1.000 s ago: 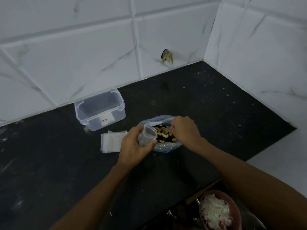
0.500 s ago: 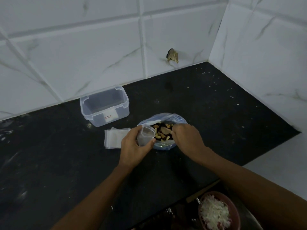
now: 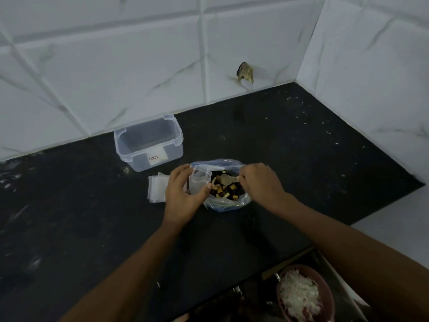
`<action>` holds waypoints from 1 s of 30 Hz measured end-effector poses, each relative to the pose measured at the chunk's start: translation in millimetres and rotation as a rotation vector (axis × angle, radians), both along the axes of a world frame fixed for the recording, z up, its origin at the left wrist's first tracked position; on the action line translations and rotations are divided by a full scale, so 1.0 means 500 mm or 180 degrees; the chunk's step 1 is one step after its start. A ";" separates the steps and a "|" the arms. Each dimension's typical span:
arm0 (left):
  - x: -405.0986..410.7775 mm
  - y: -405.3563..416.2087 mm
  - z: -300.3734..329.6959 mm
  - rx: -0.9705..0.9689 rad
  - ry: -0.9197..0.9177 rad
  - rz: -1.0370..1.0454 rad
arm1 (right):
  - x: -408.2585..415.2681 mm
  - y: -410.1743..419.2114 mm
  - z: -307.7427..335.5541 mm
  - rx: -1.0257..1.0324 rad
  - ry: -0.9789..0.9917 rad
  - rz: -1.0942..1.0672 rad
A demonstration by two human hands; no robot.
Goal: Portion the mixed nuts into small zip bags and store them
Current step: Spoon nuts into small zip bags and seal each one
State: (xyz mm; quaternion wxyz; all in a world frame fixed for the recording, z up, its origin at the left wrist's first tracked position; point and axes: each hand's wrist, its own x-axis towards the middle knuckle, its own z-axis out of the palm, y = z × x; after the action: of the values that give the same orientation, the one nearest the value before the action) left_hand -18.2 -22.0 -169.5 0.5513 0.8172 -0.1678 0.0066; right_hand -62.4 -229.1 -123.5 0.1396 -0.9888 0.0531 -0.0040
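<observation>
- Black counter (image 3: 92, 228) fills most of the view; pale specks scattered across its far right part
- White marble-look tiled wall (image 3: 116, 77) runs along the back and turns the corner on the right; a small brown chipped patch (image 3: 245, 73) sits low on it near the corner
- Clear plastic box (image 3: 148, 141), lid off, stands at the back of the counter close to the wall; white label on its front face
- Bowl (image 3: 325, 287) with white chopped food at the bottom right, below the counter edge, partly cut off
- Large clear bag of mixed nuts (image 3: 226, 190) lies open on the counter, between the two hands
- Stack of small zip bags (image 3: 155, 189) lies flat just left of the nut bag, partly behind the left hand
- Left hand (image 3: 183, 196) holds one small zip bag (image 3: 199, 180) upright, thumb and fingers curled round it, its mouth open beside the nuts
- Right hand (image 3: 260, 182) pinches the handle of a small pale spoon (image 3: 228, 180); spoon bowl sits over the nuts inside the large bag; whether it touches them, cannot tell
</observation>
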 end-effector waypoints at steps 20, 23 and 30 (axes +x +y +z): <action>-0.019 -0.012 0.013 -0.0142 0.0167 -0.0195 | 0.029 0.002 -0.018 0.1368 0.0920 -0.0656; -0.025 -0.016 0.017 -0.0148 0.0201 -0.0190 | 0.028 -0.003 -0.024 0.1746 0.1017 -0.0902; -0.030 -0.014 0.017 -0.0151 0.0253 -0.0178 | 0.028 0.009 -0.039 0.2700 0.1304 -0.1371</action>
State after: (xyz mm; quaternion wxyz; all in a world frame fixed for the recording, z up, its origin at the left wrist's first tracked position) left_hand -33.3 -28.9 -160.7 0.5768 0.7985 -0.1683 -0.0374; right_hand -48.2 -224.6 -143.1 0.5109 -0.7924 0.2786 0.1829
